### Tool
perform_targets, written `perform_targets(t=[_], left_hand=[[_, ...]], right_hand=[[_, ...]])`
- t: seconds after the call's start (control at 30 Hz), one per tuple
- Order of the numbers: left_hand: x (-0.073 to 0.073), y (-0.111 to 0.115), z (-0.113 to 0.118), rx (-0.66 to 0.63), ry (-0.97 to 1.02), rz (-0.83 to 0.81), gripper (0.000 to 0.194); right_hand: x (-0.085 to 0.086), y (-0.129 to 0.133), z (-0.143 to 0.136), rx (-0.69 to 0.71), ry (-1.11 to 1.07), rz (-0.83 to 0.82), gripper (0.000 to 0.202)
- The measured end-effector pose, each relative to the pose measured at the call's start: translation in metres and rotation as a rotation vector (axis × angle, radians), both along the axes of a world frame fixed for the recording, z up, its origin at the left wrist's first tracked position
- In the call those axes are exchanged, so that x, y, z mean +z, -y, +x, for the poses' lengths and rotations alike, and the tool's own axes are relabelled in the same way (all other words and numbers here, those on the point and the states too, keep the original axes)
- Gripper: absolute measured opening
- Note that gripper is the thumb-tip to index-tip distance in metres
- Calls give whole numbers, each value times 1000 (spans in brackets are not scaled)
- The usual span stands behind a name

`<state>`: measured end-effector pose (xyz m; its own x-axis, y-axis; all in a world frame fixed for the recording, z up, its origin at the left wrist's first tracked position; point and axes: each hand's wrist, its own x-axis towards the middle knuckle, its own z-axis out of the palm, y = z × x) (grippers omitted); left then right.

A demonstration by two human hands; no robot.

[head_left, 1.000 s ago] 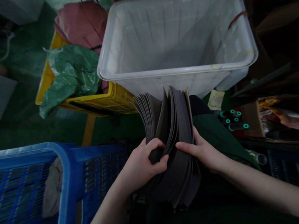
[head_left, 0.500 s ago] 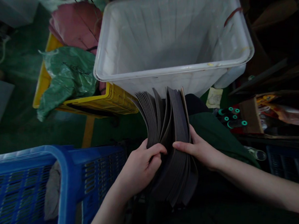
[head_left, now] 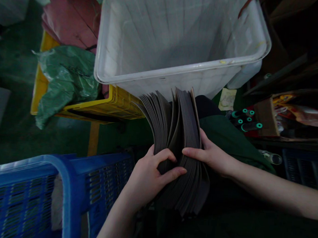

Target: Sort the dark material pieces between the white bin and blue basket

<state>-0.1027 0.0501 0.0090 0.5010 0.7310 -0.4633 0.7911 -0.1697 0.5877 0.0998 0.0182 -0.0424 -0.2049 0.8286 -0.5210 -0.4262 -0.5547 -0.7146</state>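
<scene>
A thick stack of thin dark grey sheets [head_left: 192, 136] is held over my lap, fanned apart at the top into a left part and a right part. My left hand [head_left: 154, 173] grips the left part, its thumb reaching across toward the right part. Around the right part wraps my right hand [head_left: 211, 152], thumb on the near face and fingers mostly hidden behind. The lower ends of the sheets hang loose and splayed. What the sheets are made of I cannot tell.
Ahead stands a large white plastic tub [head_left: 162, 73]. A yellow crate [head_left: 110, 106] with a green plastic bag [head_left: 67, 75] and pink cloth [head_left: 73, 18] is left of it. A blue basket [head_left: 72, 193] is near left. At right are dark spools [head_left: 252, 126] and a cardboard box [head_left: 266, 118].
My left thumb has stretched out from its bent position toward the right part of the stack. The right hand keeps its grip. The view has shifted slightly.
</scene>
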Motion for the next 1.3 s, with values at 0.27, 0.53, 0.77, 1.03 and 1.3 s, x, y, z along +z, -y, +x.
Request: perform_targets(t=[0.27, 0.53, 0.77, 1.03, 1.3], left_hand=[[0, 1, -2, 8, 9, -10, 31], [0, 2, 0, 22, 16, -20, 28], [1, 2, -1, 12, 21, 40, 15], [-2, 10, 1, 85, 109, 129, 58], [8, 11, 10, -18, -12, 56, 18]], right_hand=[[-2, 1, -1, -12, -12, 10, 100], [-1, 0, -1, -11, -21, 18, 97], [-2, 2, 0, -10, -21, 23, 97], [-3, 4, 1, -17, -44, 22, 96], [-2, 5, 2, -12, -70, -10, 96]])
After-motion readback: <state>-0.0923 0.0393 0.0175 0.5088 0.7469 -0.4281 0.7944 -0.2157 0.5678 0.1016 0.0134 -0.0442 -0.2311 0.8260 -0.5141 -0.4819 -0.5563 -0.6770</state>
